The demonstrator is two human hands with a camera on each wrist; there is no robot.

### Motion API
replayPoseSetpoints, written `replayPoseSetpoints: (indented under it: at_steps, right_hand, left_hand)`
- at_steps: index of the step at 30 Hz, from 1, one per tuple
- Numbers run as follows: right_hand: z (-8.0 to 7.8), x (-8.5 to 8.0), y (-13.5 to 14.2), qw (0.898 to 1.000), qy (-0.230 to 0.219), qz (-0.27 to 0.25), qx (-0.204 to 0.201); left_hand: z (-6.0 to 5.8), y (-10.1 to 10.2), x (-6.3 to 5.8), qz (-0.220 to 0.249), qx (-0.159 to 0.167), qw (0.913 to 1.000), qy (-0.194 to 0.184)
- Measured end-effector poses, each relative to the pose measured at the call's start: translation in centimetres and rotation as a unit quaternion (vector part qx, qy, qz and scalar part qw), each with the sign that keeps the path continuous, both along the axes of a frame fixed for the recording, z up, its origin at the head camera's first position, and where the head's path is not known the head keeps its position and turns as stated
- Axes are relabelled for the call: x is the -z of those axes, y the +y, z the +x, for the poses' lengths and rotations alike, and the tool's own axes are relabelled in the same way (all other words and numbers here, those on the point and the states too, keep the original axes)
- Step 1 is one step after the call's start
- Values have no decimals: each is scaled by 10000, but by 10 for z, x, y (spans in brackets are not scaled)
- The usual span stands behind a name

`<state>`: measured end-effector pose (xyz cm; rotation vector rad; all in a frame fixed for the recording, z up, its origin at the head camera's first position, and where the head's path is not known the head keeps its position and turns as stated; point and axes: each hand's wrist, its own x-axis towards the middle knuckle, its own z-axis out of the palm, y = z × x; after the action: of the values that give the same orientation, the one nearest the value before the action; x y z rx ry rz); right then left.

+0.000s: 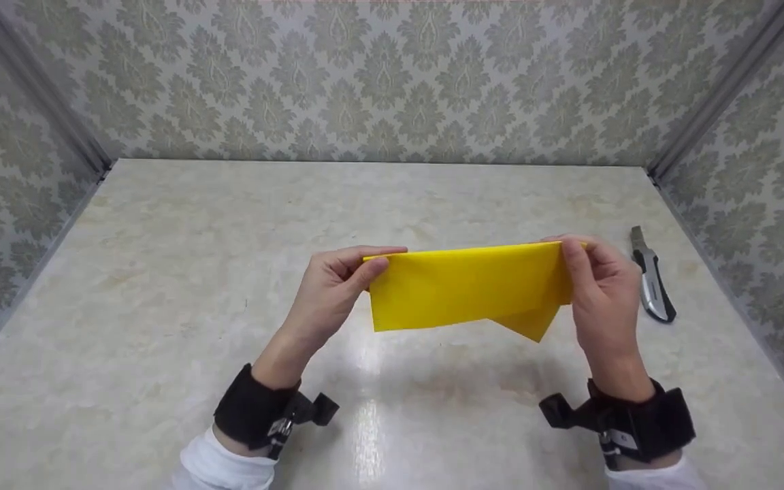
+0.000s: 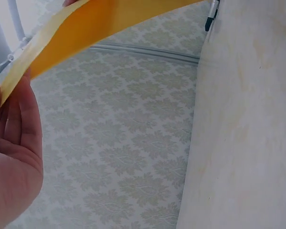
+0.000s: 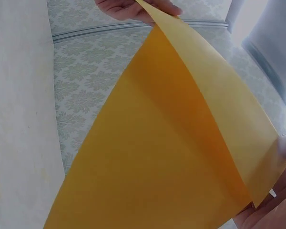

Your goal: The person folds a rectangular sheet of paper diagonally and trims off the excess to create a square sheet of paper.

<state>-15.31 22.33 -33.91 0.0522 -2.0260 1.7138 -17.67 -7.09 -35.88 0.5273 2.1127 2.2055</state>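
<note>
Both hands hold up a folded sheet of yellow paper (image 1: 460, 286) above the table. My left hand (image 1: 327, 289) pinches its upper left corner, thumb in front and fingers behind. At the upper right end, my right hand (image 1: 603, 292) pinches the paper the same way. A pointed flap of the sheet hangs below the front layer towards the right. In the right wrist view the paper (image 3: 133, 133) shows two layers spread apart below the top edge. The left wrist view shows the sheet (image 2: 86, 36) curving away from the left fingers.
A utility knife (image 1: 652, 275) with a grey and black handle lies on the table (image 1: 194, 306), to the right of my right hand. Patterned wall panels (image 1: 378, 82) enclose the back and sides. Each wrist wears a black strap (image 1: 256, 408) with a small camera.
</note>
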Motion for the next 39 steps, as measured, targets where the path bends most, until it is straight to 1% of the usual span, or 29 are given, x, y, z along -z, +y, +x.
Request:
replayPoseSetpoints:
  at_steps: [2,4,9,12,17,25,28,30,33,35,37,38,39]
  right_hand:
    - [-1,0,1,10000,2,33,11]
    - [-1,0,1,10000,5,36,2]
    - [-2,0,1,10000,5,19,-7]
    - [-2,-1,1,10000,1,28,-19]
    - [-2,-2,2,9999,-45,115,-32]
    - [-2,-4,5,9989,-200,373,-184]
    - [-2,-5,5,9988,-199,391,-227]
    - [-2,-4,5,9989,-173,365,-240]
    - [0,-3,2,9989,-117,374,-270]
    - [2,-1,-1,9984,-74,449,-332]
    - [4,0,-6,9975,29,550,-442]
    - [5,1,-8,9969,99,593,-507]
    - [7,2,-11,9960,203,664,-564]
  left_hand:
    - [0,-1,-1,41,48,10000,32]
    - [0,-2,-1,112,6,9999,50]
    - [-1,-1,-2,213,-342,9991,88]
    - [-1,-1,-3,169,-462,9987,99]
    - [-2,-1,-4,84,-472,9988,82]
    - [-2,-4,-5,11,-474,9987,211]
    - [-3,-4,-4,-47,-582,9977,338]
    - [-2,-3,-3,-182,-691,9959,547]
    - [0,-1,0,-628,-820,9896,1002]
    - [2,2,3,-1113,-802,9811,1364]
    - [4,5,5,-1749,-727,9666,1729]
    - [5,7,6,-2099,-668,9568,1897]
    - [6,8,8,-2461,-601,9452,2062]
